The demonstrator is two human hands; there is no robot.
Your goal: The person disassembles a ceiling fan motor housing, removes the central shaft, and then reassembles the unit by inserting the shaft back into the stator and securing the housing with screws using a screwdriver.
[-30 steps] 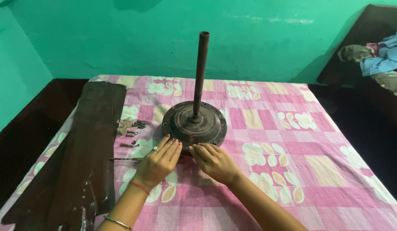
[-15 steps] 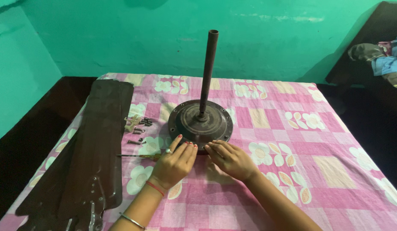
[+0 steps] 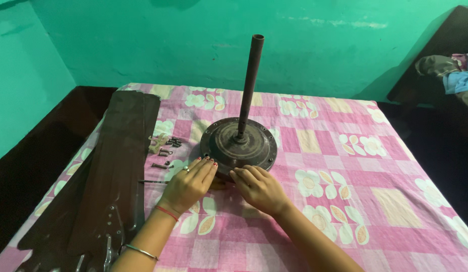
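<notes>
Ceiling fan motor with upright rod: frame centre, on pink floral bedsheet. Left hand and right hand: grip loose, fingertips at motor's near rim. Fan blades, screws: left.

One round fan motor with one upright rod. One stack of dark blades — their number unclear. Two hands — left, right.
</notes>
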